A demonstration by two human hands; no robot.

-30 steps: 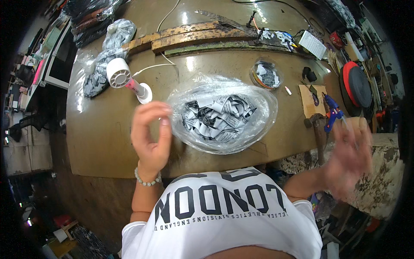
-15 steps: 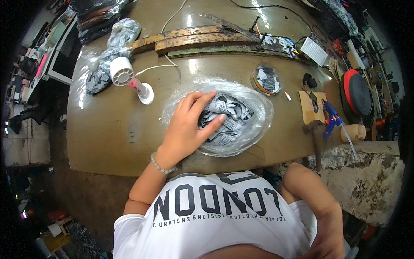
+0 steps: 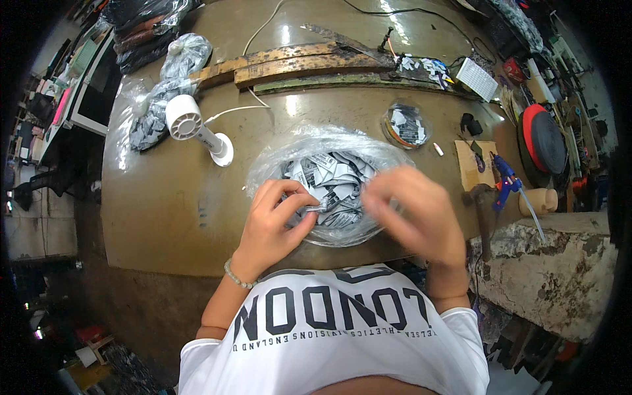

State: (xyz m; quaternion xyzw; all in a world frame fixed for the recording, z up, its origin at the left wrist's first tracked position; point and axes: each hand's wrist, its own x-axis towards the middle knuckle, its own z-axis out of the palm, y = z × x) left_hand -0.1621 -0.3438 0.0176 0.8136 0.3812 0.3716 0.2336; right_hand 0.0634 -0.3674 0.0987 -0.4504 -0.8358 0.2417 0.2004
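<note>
A clear plastic bag (image 3: 270,158) lies with its mouth spread open on the table, filled with a heap of small white-and-black printed labels (image 3: 336,174). At the near left of the heap, my left hand (image 3: 276,214) has thumb and fingertips pinched together on a printed label (image 3: 320,206). My right hand (image 3: 418,210) hovers over the bag's right edge. Motion smears its fingers, so whether they hold anything does not show.
A small white fan (image 3: 187,118) stands left of the bag. Beyond are wooden planks (image 3: 289,59) and tied plastic bags (image 3: 187,56). To the right sit a round clear tub (image 3: 406,125), a hammer (image 3: 484,210), a blue glue gun (image 3: 507,181) and a black-and-red roll (image 3: 546,139).
My right hand has come up from beside my body to the bag's right edge. My left hand has drawn nearer to me and closed on a label, leaving more of the heap visible.
</note>
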